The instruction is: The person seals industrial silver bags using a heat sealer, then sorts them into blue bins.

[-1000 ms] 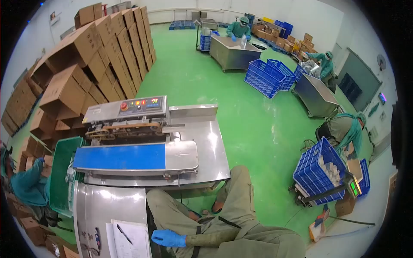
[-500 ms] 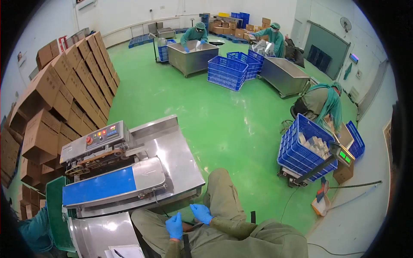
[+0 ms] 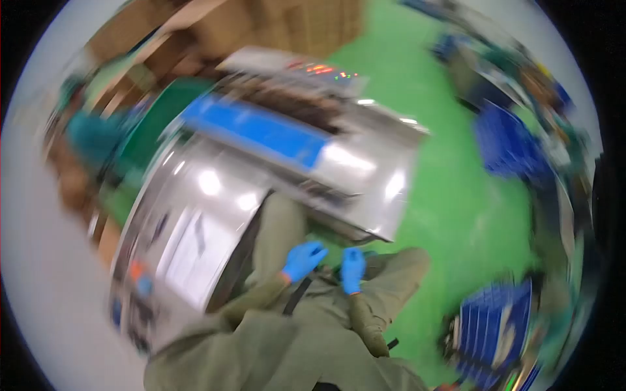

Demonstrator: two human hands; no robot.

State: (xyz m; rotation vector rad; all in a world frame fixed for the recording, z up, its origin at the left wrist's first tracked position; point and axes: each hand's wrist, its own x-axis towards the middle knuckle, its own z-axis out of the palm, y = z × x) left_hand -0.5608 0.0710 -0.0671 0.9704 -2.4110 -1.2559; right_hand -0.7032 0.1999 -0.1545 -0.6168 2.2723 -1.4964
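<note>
Worktop point(image 3: 195, 176), steel: near left. Machine point(image 3: 287, 98), 1: beyond left hand point(image 3: 304, 260) and right hand point(image 3: 353, 270), farther left. Belt point(image 3: 257, 133), blue, 1: long axis far left to near right. Paper point(image 3: 208, 267), white: on worktop. Hands, gloved, 2: apart; spread or closed, cannot tell, blurred. Pen point(image 3: 200, 233), 1: on paper, blurred.
</note>
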